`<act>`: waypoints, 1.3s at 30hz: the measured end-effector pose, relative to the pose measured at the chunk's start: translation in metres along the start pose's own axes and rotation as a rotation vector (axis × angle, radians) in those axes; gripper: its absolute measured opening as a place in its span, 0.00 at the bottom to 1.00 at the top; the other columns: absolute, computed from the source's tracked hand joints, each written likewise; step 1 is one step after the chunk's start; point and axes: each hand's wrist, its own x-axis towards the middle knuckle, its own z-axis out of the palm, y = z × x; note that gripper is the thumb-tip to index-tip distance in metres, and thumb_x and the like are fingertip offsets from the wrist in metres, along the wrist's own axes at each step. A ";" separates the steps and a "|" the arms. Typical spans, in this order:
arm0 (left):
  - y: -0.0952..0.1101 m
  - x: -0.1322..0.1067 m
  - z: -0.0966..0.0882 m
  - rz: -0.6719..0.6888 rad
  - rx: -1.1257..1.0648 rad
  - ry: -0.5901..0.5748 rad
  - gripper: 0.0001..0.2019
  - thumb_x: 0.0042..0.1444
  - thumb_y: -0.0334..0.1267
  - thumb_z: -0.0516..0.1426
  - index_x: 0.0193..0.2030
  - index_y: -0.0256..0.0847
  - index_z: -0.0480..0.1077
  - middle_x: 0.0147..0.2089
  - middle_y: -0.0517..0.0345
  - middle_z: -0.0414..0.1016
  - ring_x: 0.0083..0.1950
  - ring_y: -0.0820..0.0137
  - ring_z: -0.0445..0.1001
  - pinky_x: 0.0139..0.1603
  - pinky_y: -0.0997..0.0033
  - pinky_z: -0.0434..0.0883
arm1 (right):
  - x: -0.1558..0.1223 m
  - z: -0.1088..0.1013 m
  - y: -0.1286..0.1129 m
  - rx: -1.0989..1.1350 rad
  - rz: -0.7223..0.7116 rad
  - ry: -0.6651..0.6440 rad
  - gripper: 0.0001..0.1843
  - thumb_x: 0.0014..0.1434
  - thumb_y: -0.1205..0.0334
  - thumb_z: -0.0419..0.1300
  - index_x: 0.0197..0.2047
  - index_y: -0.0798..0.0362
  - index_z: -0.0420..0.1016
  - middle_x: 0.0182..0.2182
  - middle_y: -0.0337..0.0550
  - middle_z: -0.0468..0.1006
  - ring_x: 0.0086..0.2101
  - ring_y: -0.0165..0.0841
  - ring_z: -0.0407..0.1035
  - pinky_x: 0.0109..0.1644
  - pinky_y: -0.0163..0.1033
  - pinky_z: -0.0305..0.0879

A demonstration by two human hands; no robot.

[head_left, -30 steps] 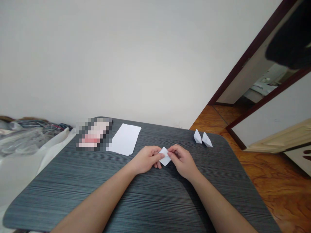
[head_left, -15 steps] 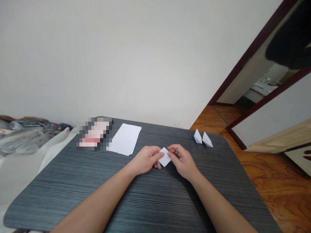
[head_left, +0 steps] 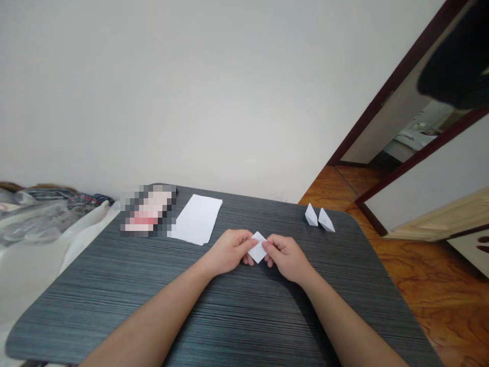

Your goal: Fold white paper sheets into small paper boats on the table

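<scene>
A small diamond of folded white paper is held just above the dark table, one corner pointing away from me. My left hand pinches its left corner, thumb on top and fingers curled beneath. On the opposite corner, my right hand grips with its thumb on the face and its fingers bent behind. Parts of the fingers under the paper are hidden. Two folded white paper boats stand side by side toward the table's far right.
A stack of white paper sheets lies on the dark wood-grain table, left of my hands. Left of that is a blurred-out flat item. A white wall rises behind; plastic-covered things lie beyond the left edge.
My right hand has shifted slightly down, and its fingers have curled in behind the paper's right corner. The left hand and the paper stay almost in place.
</scene>
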 end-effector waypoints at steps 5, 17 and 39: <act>0.000 0.000 -0.001 0.013 0.006 0.001 0.16 0.59 0.45 0.48 0.32 0.34 0.68 0.24 0.55 0.74 0.25 0.73 0.72 0.26 0.74 0.68 | 0.000 -0.001 0.002 0.047 0.024 -0.022 0.15 0.60 0.57 0.53 0.24 0.54 0.67 0.18 0.36 0.70 0.19 0.26 0.65 0.25 0.31 0.60; -0.004 0.000 -0.001 0.022 0.044 0.006 0.17 0.60 0.46 0.48 0.32 0.34 0.68 0.24 0.55 0.74 0.24 0.72 0.71 0.25 0.75 0.68 | 0.001 -0.003 0.002 0.060 0.017 -0.041 0.17 0.61 0.57 0.52 0.23 0.55 0.67 0.18 0.36 0.70 0.18 0.26 0.65 0.24 0.31 0.60; -0.003 0.001 0.000 0.104 0.252 0.001 0.16 0.61 0.43 0.45 0.32 0.37 0.69 0.22 0.59 0.72 0.24 0.74 0.70 0.28 0.77 0.64 | 0.000 -0.004 0.004 0.033 0.027 0.037 0.15 0.59 0.54 0.53 0.24 0.53 0.66 0.15 0.34 0.68 0.17 0.26 0.63 0.22 0.31 0.58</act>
